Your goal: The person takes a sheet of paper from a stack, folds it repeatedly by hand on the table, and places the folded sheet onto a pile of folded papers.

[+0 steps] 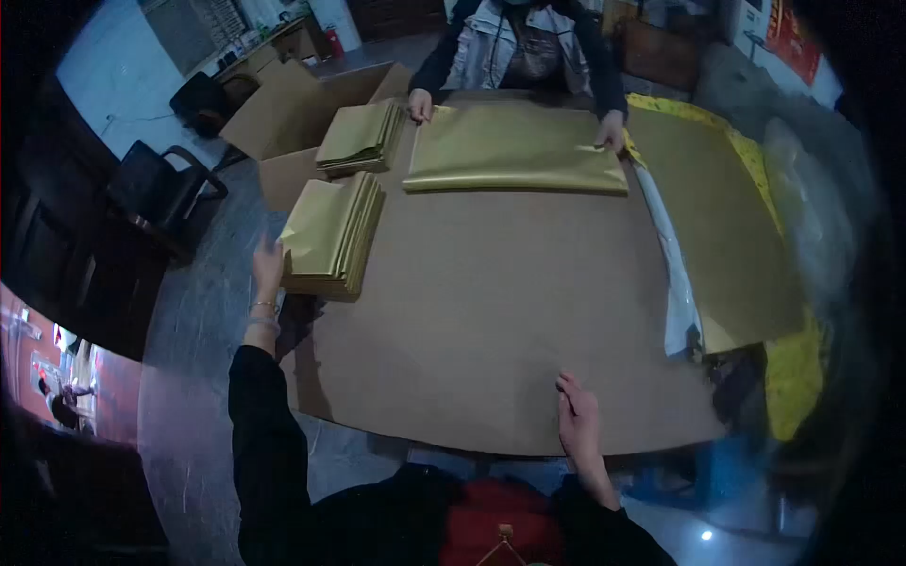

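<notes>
My left hand is at the left edge of the nearer stack of folded gold sheets. Its fingers are stretched along the stack's side, slightly blurred, and appear to touch it without wrapping round it. Behind lies a second stack of gold sheets. Near the front edge of the brown cardboard tabletop, my right hand is held edge-on, loosely open, with nothing in it. Across the table, a co-worker's two hands rest on a wide folded gold sheet.
An open cardboard box stands beyond the stacks at the left. Large flat brown sheets in yellow-and-white wrapping lie along the right side. Black chairs stand on the floor at left.
</notes>
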Action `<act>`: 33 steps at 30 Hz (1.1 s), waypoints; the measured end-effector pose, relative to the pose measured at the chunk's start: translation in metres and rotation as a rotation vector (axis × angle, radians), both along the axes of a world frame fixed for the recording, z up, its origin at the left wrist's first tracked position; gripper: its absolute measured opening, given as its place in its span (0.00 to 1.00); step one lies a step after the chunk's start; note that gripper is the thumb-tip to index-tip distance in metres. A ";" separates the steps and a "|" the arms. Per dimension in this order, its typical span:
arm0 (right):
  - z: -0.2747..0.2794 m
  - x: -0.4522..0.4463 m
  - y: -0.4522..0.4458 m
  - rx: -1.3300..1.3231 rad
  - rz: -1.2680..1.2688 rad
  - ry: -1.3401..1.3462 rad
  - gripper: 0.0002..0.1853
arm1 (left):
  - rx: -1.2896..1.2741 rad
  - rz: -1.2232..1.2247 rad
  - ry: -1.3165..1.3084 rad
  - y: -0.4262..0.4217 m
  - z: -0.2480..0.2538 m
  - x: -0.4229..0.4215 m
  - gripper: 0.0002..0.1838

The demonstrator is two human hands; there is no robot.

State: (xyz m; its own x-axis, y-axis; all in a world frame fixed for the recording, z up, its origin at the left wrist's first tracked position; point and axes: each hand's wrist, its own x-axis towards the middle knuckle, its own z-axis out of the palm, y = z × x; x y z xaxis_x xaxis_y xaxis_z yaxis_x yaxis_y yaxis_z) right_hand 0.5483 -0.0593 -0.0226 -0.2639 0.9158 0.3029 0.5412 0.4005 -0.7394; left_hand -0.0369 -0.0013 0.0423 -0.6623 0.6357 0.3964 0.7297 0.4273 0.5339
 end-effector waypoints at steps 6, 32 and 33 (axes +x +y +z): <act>0.013 0.057 0.007 0.011 -0.112 -0.036 0.13 | 0.008 -0.443 0.471 0.015 -0.004 0.081 0.20; 0.047 0.274 0.120 0.316 -0.260 -0.479 0.09 | -0.362 -1.948 -0.072 0.173 -0.025 0.666 0.14; 0.050 0.275 0.123 0.287 -0.257 -0.431 0.08 | -0.397 -1.916 -0.137 0.163 -0.004 0.664 0.14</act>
State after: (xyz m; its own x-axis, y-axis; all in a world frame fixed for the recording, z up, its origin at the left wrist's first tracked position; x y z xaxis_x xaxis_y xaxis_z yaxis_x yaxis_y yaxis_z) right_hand 0.8232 0.0637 0.0272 -0.1988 0.8638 0.4629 0.8758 0.3686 -0.3116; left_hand 0.6268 0.1620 0.0387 0.8839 0.4593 0.0886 0.2693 -0.6545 0.7065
